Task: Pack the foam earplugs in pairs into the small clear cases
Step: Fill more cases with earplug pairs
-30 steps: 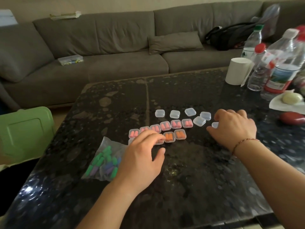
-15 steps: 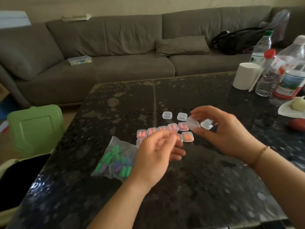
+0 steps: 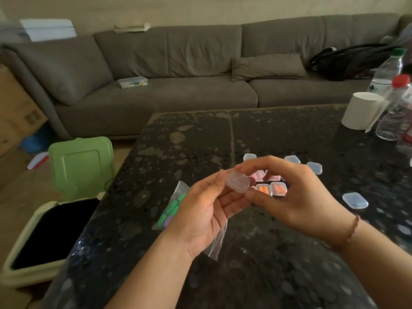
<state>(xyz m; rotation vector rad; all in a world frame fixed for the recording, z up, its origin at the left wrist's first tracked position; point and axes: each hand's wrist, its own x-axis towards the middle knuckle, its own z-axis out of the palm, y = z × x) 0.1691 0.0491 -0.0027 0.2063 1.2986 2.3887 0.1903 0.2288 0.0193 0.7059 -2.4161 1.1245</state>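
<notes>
Since half a second ago: both hands raised off the worktop (image 3: 256,270) and brought together above it; one clear case (image 3: 237,182), then pinched by the right hand alone, now shared between both.

Left hand (image 3: 201,216): palm turned up, fingertips curled against the case's 9 o'clock side. Grip partly closed on it.

Right hand (image 3: 296,198): thumb under, fingers arched over the case's 3 o'clock side. Grip closed on it. Bracelet (image 3: 352,229) at the wrist.

Held case: lifted above the worktop, tilted, in front of the filled rows. Whether its lid is open or closed cannot be made out; contents not discernible.

Filled cases (image 3: 270,189): pink and orange earplugs inside, rows largely hidden behind the hands; only a few show.

Empty cases (image 3: 314,167): three partly visible at 12 to 1 o'clock of the hands; one more (image 3: 355,200) lying apart at 3 o'clock.

Bag of loose earplugs (image 3: 174,208): green and purple, at 9 o'clock of the left hand, its near part covered by that hand.

Open room: bare dark stone toward 6 o'clock and toward 12 o'clock up to the far edge. Worktop's left edge runs diagonally; green-lidded bin (image 3: 80,166) just beyond it on the floor.

At 2 o'clock: white cup (image 3: 361,110) and bottles (image 3: 394,112), cut off by the frame edge.
</notes>
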